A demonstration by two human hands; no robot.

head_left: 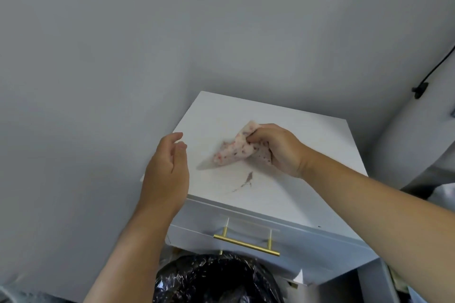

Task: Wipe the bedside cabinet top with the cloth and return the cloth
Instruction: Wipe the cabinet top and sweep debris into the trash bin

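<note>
Right hand (278, 149) is clamped on the cloth (240, 149), a white rag with red and dark specks, bunched in the fingers, with its loose end draping down to the cabinet top (283, 194) near the centre. Whether that tip actually touches the surface I cannot tell; it casts a shadow just beneath it. Left hand (166, 172) hangs over the top's left edge, fingers apart and relaxed, holding nothing. A reddish-brown smear (247, 179) sits on the top between the cloth and the front edge, with a faint streak trailing towards the front-left corner. Below the front edge the drawer front carries a brass bar handle (246, 243). In front of the cabinet, a bin with a black plastic liner (216, 278); contents not readable, interior is dark. Black cable (433, 71) runs down the wall at the right.
</note>
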